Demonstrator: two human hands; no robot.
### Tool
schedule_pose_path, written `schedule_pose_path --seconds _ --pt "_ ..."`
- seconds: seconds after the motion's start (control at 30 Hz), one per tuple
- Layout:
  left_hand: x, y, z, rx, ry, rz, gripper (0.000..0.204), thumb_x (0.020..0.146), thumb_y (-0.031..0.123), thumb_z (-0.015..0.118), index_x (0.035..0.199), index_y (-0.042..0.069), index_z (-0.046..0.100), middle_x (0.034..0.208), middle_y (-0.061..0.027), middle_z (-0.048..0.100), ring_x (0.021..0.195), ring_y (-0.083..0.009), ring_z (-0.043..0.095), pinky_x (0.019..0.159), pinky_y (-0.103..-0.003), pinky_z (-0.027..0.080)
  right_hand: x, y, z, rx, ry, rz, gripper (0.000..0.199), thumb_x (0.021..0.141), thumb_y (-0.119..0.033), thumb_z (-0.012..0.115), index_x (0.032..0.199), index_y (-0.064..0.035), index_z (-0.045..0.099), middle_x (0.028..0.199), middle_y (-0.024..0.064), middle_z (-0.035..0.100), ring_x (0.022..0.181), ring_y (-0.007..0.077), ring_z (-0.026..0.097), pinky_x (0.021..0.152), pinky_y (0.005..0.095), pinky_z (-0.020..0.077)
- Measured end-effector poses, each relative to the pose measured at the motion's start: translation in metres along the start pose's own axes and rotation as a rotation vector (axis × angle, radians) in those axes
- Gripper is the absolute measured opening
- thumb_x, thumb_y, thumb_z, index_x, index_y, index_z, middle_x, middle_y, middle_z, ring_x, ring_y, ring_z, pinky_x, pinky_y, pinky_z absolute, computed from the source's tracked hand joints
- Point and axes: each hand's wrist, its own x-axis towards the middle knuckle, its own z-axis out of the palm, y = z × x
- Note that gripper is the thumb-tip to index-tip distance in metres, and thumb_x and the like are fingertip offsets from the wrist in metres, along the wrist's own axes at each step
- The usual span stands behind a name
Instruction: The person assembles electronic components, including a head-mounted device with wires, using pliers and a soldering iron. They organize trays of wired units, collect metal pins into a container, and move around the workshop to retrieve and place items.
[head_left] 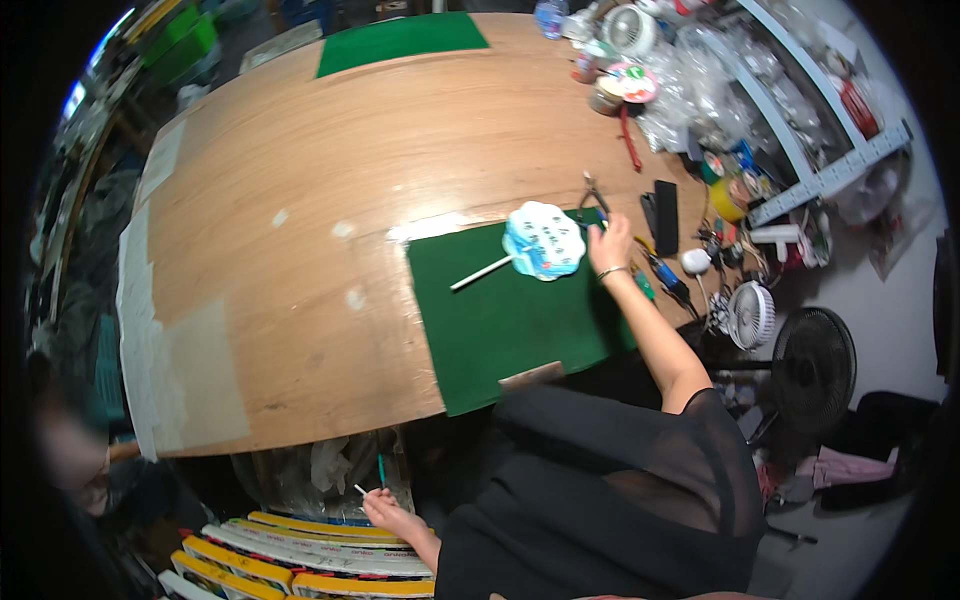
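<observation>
My right hand (610, 246) is over the far right part of a green mat (500, 335), its thumb and fingers apart, right beside a pair of pliers (593, 196). Whether the fingertips touch the handles is too small to tell. Left of that hand lies a scalloped round hand fan (543, 240), white and blue with dark writing, its white stick handle (481, 273) pointing left and nearer to me. My left hand (392, 512) is low, below the table's near edge, pinching a thin white stick (361, 490). A thin teal rod (381, 469) shows just above those fingers; its hold is unclear.
Right of the mat are a black case (665, 218), a blue-handled tool (667, 275) and a small white fan (750, 315). Plastic bags and tape rolls (733, 197) crowd the shelf side. Yellow-and-white boxes (300, 555) stand under my left hand. Another green mat (403, 43) lies far off.
</observation>
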Motion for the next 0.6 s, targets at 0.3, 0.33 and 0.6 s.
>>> schedule_pose_path --seconds 0.3,0.33,0.6 --pt "-0.023 0.039 0.016 0.119 -0.098 0.024 0.027 0.089 0.024 0.038 0.072 0.005 0.044 0.057 0.0012 0.036 0.055 -0.0072 0.038 0.051 -0.018 0.031 0.039 0.132 0.019 -0.208 -0.034 0.376 0.063 0.080 -0.042 0.046 0.125 -0.0020 0.028 0.130 0.0135 0.031 0.121 0.0279 0.025 0.096 0.0478 0.0206" --pt "-0.027 0.039 0.016 0.124 -0.091 0.010 0.026 0.089 0.024 0.038 0.072 0.005 0.044 0.057 0.0011 0.036 0.055 -0.0072 0.039 0.051 -0.018 0.031 0.040 0.126 0.018 -0.240 -0.003 0.379 0.062 0.079 -0.041 0.047 0.124 -0.0025 0.029 0.129 0.0129 0.032 0.120 0.0282 0.025 0.096 0.0486 0.0216" --pt "-0.049 0.027 0.029 0.209 -0.211 -0.171 0.023 0.087 0.025 0.044 0.080 0.004 0.048 0.058 -0.0002 0.043 0.055 -0.0079 0.044 0.052 -0.017 0.035 -0.081 0.025 -0.003 0.182 -0.120 -0.373 0.041 0.071 -0.019 0.057 0.105 -0.0003 0.045 0.107 0.0156 0.046 0.103 0.0304 0.041 0.087 0.0385 0.0343"
